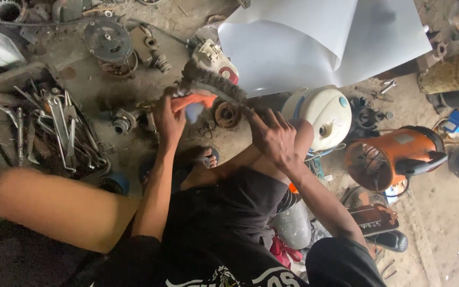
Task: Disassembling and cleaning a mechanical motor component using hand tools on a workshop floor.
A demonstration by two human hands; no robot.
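- My left hand (168, 118) is clenched round the orange handle (195, 99) of a wire brush (212, 85), held over the dirty floor ahead of my knees
- My right hand (273, 135) grips the brush's far end, fingers curled
- I'd judge it light and stiff, with prickly bristles, so best taken by the handle
- A tray of wrenches (54, 127) sits left, a white motor housing (321, 114) and orange fan (389, 154) crowd the right
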